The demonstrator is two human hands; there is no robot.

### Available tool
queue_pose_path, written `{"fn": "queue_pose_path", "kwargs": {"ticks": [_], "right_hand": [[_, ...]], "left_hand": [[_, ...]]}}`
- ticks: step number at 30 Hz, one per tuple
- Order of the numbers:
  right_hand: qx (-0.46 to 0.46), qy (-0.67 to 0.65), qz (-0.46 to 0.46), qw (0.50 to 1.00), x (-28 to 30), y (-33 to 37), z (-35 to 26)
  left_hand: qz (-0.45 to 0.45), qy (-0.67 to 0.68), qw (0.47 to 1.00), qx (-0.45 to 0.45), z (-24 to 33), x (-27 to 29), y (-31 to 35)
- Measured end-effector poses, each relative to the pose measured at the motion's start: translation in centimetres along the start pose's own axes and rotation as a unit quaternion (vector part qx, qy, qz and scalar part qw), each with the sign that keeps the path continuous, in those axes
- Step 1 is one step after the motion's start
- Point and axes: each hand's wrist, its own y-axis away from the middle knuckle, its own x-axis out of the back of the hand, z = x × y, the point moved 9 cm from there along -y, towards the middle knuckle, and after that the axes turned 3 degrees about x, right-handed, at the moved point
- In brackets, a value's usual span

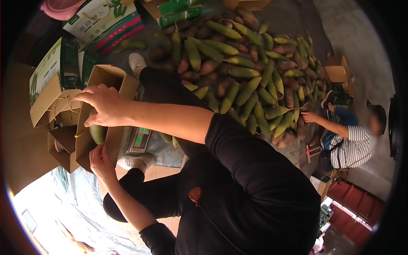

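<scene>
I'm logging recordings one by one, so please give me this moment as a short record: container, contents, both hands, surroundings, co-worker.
Container: open cardboard box
Contents: one green vegetable visible
Right hand: over the box, fingers spread
Left hand: at the box, near the vegetable's end; grip unclear
Beside the box: scale with a lit green display
Surroundings: large pile of green and reddish-brown vegetables
Co-worker: beside the pile, one hand at its edge

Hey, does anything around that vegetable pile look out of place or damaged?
One green vegetable lies apart from the heap, near the pink-striped package, so it looks stray. I see no clear damage.
</scene>
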Motion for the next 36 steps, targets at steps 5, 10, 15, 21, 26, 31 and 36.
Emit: {"fn": "queue_pose_path", "kwargs": {"ticks": [5, 10, 15, 21, 26, 31, 36], "right_hand": [[-0.003, 0.078, 0.07, 0.994, 9.1, 3.0, 3.9], [-0.278, -0.025, 0.168, 0.945, 20.7, 14.2, 14.2], [-0.478, 0.278, 0.221, 0.803, 33.9, 35.3, 24.2], [-0.708, 0.349, 0.204, 0.578, 42.4, 59.6, 25.4], [-0.734, 0.206, 0.327, 0.558, 40.3, 61.6, 23.3], [-0.678, 0.111, 0.356, 0.634, 39.9, 60.1, 25.2], [-0.752, 0.192, 0.113, 0.62, 42.0, 61.5, 27.8]], "left_hand": [[0.003, -0.006, 1.0, -0.023, -0.6, -0.3, 0.1], [-0.014, -0.013, 1.0, 0.008, -2.0, -0.4, 0.2], [-0.019, 0.019, 1.0, -0.006, -1.8, -2.0, -0.3], [-0.057, -0.001, 0.998, -0.001, -0.1, -4.5, -0.5], [-0.05, -0.025, 0.998, -0.005, -0.8, -3.3, -0.2], [-0.04, -0.044, 0.998, -0.022, -1.0, -3.4, 0.1], [-0.035, -0.06, 0.997, -0.034, -0.3, -4.4, 0.1]]}}
